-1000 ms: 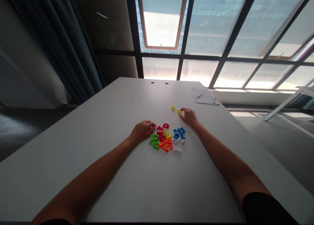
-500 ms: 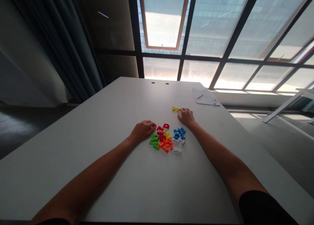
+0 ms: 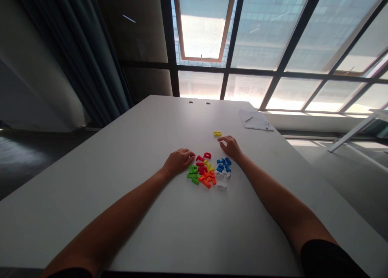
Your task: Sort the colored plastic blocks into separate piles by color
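My right hand (image 3: 230, 147) is just in front of a small group of yellow plastic pieces (image 3: 217, 134). Its fingers are apart and I see nothing in them. My left hand (image 3: 179, 161) rests on the table with fingers loosely stretched, beside a red piece (image 3: 200, 158) at the edge of a colourful cluster. That cluster also has green pieces (image 3: 193, 170), orange pieces (image 3: 207, 178), a few yellow pieces (image 3: 207, 165), blue pieces (image 3: 223, 164) and white pieces (image 3: 222, 185), lying close together between my forearms. Their exact shapes are too small to make out.
A white table (image 3: 145, 237) spreads under both arms. Papers with pens (image 3: 255, 120) lie near its far right corner, and two round holes sit at the far edge. Windows stand behind, a dark curtain (image 3: 75, 55) hangs left, and a white table leg (image 3: 351, 132) shows right.
My right hand has drawn back slightly from the yellow pieces, its fingers parting. Those pieces now sit closer together. My left hand keeps its place beside the red pieces.
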Demonstrator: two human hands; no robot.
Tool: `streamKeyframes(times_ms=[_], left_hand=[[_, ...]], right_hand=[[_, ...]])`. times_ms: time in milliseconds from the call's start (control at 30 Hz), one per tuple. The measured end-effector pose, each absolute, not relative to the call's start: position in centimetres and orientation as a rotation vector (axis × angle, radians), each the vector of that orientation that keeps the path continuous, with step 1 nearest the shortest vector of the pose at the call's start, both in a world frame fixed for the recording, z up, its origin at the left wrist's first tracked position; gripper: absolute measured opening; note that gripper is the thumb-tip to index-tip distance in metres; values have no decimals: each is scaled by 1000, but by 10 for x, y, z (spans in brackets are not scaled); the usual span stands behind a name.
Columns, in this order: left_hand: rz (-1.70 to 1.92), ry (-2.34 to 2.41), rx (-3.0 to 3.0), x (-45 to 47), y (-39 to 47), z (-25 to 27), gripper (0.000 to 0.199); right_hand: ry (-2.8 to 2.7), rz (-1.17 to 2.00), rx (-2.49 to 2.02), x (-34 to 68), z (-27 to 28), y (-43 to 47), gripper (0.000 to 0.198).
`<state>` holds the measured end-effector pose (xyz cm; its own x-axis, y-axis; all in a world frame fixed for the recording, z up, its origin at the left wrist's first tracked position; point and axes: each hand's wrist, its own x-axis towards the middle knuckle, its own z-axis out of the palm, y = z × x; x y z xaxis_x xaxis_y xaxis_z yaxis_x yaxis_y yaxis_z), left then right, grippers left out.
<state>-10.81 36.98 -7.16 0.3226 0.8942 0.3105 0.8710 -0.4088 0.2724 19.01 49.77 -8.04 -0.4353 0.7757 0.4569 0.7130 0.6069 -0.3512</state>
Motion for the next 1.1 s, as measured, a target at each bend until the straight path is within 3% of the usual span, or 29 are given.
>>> streamKeyframes(times_ms=[233,367,667,933,1100], left_hand=[[671,1664,2508,-109,370,-73,35],[662,1659,2518,-109,370,-74,36],[667,1673,2502,-110,371,-74,35],[666,1678,2497,-109,370,-73,36],[657,1668,2504,-110,371,-75,36]], right_hand=[[-2604,556,-611,177,-42,454,25],[-2747,611,-510,163,-36,439,30],[-2925,549,-917,195,-26,466,33],[-2693,282,-1093,221,-46,491,21],[-2759,587,-974,213,-41,485,19]])
